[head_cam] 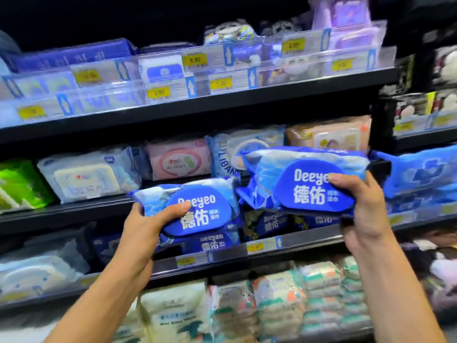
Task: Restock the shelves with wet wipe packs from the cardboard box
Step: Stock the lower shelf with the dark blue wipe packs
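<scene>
Black shelf fronts run across the view, rising toward the right. The upper shelf edge (197,107) carries clear plastic fences and yellow price tags (158,92). Under it a dark strip of free height shows above the packs on the middle shelf: a green pack (17,184) at far left, then a white pack (86,174), a pink pack (178,159), a pack lettered LIBAN (232,149) and a peach pack (329,134).

The middle shelf edge (61,214) passes behind both held packs. In the bay below it, shelved Deeyeo packs (269,222) lie behind the lower shelf edge (262,246). At right, blurred blue packs (420,172) sit just beside the right hand, so that side is tight.

The left hand (143,233) grips the left Deeyeo wet wipe pack (205,206) by its left end. The thumb lies flat across the front of the blue lid, and the fingers curl out of sight behind the pack.

The right hand (358,209) holds the right Deeyeo wet wipe pack (309,179) by its right end, higher and tilted. The thumb presses on the lid over the last letter of the brand name, with the fingers wrapped behind and hidden.

The two held packs nearly meet in the middle, in front of the shelves and nearer than the shelved stock.
</scene>
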Available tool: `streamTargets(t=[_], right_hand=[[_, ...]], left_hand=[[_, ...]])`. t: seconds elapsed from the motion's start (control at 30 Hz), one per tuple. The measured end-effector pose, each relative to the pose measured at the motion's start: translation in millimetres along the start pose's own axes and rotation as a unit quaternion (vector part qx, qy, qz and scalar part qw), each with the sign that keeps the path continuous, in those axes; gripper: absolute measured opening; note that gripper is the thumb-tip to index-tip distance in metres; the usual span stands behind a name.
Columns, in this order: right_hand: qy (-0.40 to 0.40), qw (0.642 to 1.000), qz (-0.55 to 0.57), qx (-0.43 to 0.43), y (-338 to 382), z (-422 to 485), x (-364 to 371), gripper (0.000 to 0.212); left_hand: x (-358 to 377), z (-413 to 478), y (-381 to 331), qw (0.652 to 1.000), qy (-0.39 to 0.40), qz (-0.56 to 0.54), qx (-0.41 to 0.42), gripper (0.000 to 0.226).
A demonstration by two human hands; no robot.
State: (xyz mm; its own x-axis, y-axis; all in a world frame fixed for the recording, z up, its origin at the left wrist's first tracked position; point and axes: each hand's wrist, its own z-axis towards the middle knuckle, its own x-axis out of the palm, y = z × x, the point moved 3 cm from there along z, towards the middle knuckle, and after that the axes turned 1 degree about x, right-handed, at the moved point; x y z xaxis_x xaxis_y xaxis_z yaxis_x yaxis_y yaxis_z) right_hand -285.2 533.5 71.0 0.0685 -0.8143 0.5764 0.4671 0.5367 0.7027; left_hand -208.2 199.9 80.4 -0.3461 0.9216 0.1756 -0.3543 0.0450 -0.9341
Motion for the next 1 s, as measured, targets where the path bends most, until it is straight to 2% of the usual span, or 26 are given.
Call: streamTargets(t=[0.07, 0.17, 0.3, 0.4, 0.47, 0.53, 0.63, 0.77, 0.9, 1.0], right_hand=[[0.006, 0.999, -0.031, -0.005, -2, -3, -1, 0.056], [0.015, 0.996, -0.082, -0.008, -8, -8, 1, 0.056], [-0.008, 0.995, -0.098, -0.014, -18, -15, 2, 0.051], [-0.031, 0.994, -0.100, -0.022, -23, -18, 8, 0.043], [-0.043, 0.994, -0.099, -0.026, -23, -18, 11, 0.043], [-0.053, 0.994, -0.091, -0.030, -22, -18, 13, 0.046], [-0.055, 0.996, -0.073, -0.025, -16, -16, 15, 0.052], [-0.032, 0.997, -0.071, -0.024, -8, -19, 26, 0.057], [0.005, 0.996, -0.084, -0.009, -11, -27, 32, 0.047], [0.041, 0.994, -0.098, 0.019, -21, -33, 30, 0.052]], left_hand=[[-4, 1, 6, 1.000, -0.024, -0.011, 0.008, 0.092], [-21, 2, 11, 0.999, -0.024, 0.013, 0.018, 0.105], [-37, -4, 30, 0.999, -0.012, 0.041, -0.003, 0.103], [-44, -13, 62, 0.994, -0.034, 0.014, -0.106, 0.086], [-50, -19, 79, 0.978, -0.027, -0.007, -0.206, 0.081], [-55, -20, 84, 0.967, -0.018, -0.014, -0.256, 0.071], [-54, -12, 80, 0.966, -0.029, -0.032, -0.255, 0.050], [-45, 5, 72, 0.965, -0.047, -0.069, -0.251, 0.033], [-36, 20, 71, 0.966, -0.041, -0.070, -0.245, 0.036], [-31, 27, 78, 0.968, -0.043, -0.077, -0.237, 0.041]])
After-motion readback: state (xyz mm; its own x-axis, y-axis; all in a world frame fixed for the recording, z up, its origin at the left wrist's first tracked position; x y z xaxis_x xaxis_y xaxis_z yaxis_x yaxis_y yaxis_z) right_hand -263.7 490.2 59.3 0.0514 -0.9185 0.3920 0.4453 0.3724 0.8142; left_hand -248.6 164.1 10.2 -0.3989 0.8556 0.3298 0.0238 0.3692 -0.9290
